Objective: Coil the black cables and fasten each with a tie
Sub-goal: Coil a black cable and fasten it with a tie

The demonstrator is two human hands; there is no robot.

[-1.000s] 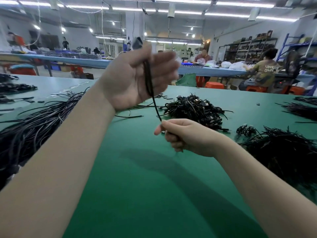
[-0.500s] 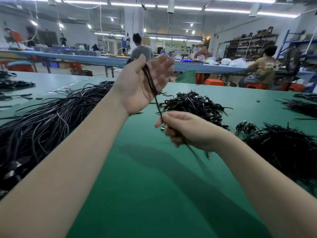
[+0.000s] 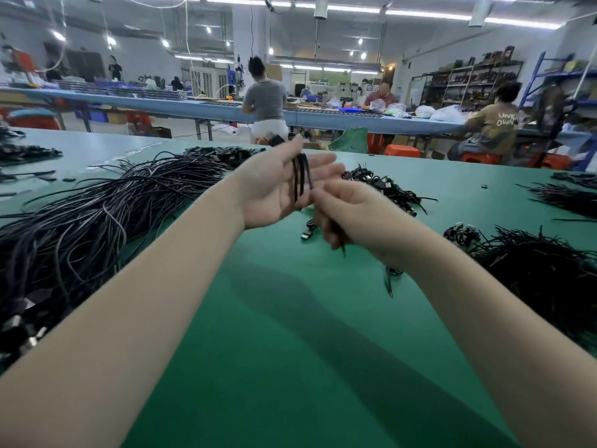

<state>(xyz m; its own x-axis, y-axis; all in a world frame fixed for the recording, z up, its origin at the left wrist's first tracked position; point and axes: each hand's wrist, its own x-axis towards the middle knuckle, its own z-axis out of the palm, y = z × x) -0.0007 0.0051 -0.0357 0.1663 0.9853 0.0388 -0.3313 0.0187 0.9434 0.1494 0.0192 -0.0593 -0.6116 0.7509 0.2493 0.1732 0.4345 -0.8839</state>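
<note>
Black cable (image 3: 299,177) is seen looped in several strands across the palm of the left hand (image 3: 277,185), which is held palm up above the green table (image 3: 290,350) with its fingers stretched out fairly straight. A dark plug end (image 3: 276,140) stands out above the fingertips of that hand. The right hand (image 3: 352,218) is held just beside the left one, touching it near the palm's edge, with its fingers curled around a strand of the same cable; a blurred tail of the cable (image 3: 389,282) is seen hanging below the right wrist toward the table. Whether a tie is held cannot be told, as the hands are blurred.

A large heap of loose black cables (image 3: 80,221) is spread over the left part of the table, reaching toward the near edge. A smaller pile of coiled cables (image 3: 384,187) lies beyond the hands, partly hidden by them. Another dark heap (image 3: 542,273) is found on the right side of the table, with a few small bundles (image 3: 460,232) just beside it. Beyond the table a long blue workbench (image 3: 323,119) is seen, at which a standing person in a grey top (image 3: 265,100) and a seated person in a brown shirt (image 3: 494,127) are placed.
</note>
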